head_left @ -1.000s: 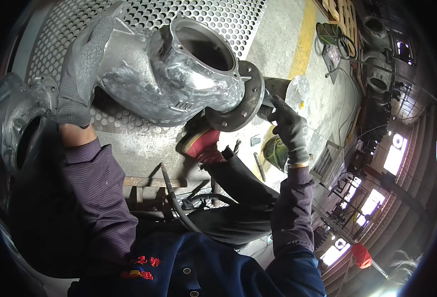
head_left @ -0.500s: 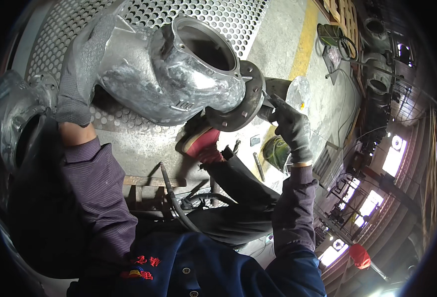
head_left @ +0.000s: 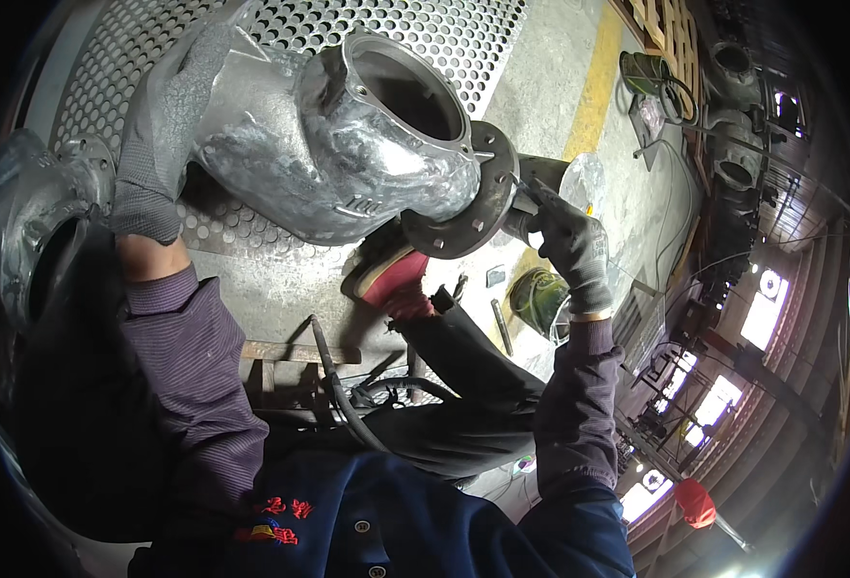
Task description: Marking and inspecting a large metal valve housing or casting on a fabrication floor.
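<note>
A large grey cast-metal valve body [head_left: 261, 154] lies on its side in front of me, its round mouth facing up and away. My left hand [head_left: 167, 120], in a grey glove, grips its left end, with the fingertips out of clear sight. A dark flange [head_left: 492, 188] with bolt holes stands against the casting's right end. Beside the flange's outer face is my gloved right hand [head_left: 571, 246], fingers bent together by a bolt hole. A thin pale sliver shows at those fingertips, too small to name.
Another grey casting [head_left: 20, 222] stands at the far left. Beneath the work is a perforated metal plate [head_left: 396, 29]. A green bucket [head_left: 540, 301] sits below my right hand, and another green container [head_left: 642, 72] stands farther back. A black hose [head_left: 338, 385] runs near my leg.
My right hand has shifted slightly at the flange, its fingers closer to the ring. The whole view has moved a little; my left hand stays on the casting.
</note>
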Action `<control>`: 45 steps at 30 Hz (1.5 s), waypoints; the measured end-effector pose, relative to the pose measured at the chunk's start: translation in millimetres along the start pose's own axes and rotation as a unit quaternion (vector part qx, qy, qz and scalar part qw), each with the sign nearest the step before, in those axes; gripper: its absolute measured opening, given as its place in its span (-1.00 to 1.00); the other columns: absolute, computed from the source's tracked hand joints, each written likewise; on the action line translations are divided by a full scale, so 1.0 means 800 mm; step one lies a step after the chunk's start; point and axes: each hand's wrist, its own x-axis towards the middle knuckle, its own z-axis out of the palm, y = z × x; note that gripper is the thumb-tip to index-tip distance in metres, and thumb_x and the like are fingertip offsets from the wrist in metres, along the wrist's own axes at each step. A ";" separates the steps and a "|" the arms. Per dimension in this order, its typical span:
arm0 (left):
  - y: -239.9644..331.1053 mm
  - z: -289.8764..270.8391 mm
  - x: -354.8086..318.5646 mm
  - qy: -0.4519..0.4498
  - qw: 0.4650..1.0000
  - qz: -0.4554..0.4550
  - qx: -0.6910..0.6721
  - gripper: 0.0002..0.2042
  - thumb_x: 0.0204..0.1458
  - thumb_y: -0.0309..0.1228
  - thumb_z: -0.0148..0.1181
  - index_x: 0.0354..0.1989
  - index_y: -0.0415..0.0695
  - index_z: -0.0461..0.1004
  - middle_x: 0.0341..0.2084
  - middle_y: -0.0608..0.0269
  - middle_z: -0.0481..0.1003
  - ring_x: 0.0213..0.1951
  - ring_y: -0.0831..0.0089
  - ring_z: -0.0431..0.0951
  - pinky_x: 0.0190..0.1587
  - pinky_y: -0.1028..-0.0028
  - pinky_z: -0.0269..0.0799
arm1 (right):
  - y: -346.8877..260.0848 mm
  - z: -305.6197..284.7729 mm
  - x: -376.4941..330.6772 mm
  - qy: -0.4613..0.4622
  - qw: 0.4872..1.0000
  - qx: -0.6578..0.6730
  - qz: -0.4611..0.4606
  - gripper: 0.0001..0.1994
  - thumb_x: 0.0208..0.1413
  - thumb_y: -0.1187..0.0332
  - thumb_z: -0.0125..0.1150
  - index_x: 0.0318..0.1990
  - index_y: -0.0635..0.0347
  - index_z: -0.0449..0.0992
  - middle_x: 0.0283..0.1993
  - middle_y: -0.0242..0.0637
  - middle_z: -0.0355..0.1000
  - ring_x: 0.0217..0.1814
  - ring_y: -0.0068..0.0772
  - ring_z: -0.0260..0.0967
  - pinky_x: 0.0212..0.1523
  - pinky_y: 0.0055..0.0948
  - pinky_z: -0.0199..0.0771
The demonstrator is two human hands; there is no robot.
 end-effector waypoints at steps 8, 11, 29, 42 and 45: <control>-0.003 0.001 0.008 -0.018 0.998 0.050 0.042 -0.59 0.22 -0.39 -0.03 0.23 -0.25 0.26 -0.06 0.11 0.49 -0.06 0.43 0.52 0.03 0.57 0.41 | 0.003 -0.014 0.004 0.016 0.997 -0.067 -0.034 -0.64 0.11 0.41 -0.06 0.05 0.09 0.50 -0.44 -0.33 0.52 -0.60 -0.49 0.41 -0.51 -0.51 0.42; -0.012 0.001 0.004 0.011 0.997 0.065 0.039 -0.59 0.22 -0.35 -0.02 0.21 -0.23 0.29 -0.08 0.10 0.51 -0.10 0.44 0.54 -0.01 0.58 0.42 | -0.036 -0.034 0.005 0.001 0.975 -0.211 -0.072 -0.64 0.08 0.39 0.01 0.06 0.00 0.49 -0.36 -0.27 0.53 -0.47 -0.34 0.49 -0.41 -0.40 0.48; -0.004 0.004 0.006 0.014 0.999 0.052 0.001 -0.54 0.24 -0.26 -0.05 0.24 -0.28 0.25 0.19 0.06 0.31 0.22 0.33 0.31 0.27 0.49 0.15 | -0.085 -0.062 0.070 0.007 0.857 -0.438 -0.273 -0.74 -0.01 0.41 0.12 -0.15 -0.04 0.60 -0.51 -0.25 0.46 -0.49 -0.22 0.44 -0.48 -0.26 0.39; 0.021 0.015 0.007 0.034 0.997 0.004 0.074 -0.54 0.23 -0.24 -0.02 0.22 -0.28 0.28 0.14 0.11 0.36 0.16 0.39 0.34 0.22 0.50 0.18 | 0.004 -0.004 -0.099 0.006 0.996 -0.015 0.088 -0.61 0.09 0.42 -0.08 0.05 -0.06 0.52 -0.43 -0.26 0.55 -0.46 -0.27 0.53 -0.38 -0.32 0.51; 0.000 0.002 0.009 0.033 0.995 0.044 0.085 -0.52 0.22 -0.20 0.00 0.22 -0.24 0.29 0.09 0.10 0.41 0.08 0.41 0.40 0.14 0.52 0.25 | -0.024 0.020 -0.105 0.039 0.978 0.186 0.082 -0.58 0.19 0.43 -0.02 0.23 0.10 0.35 -0.37 -0.25 0.56 -0.54 -0.52 0.44 -0.49 -0.55 0.45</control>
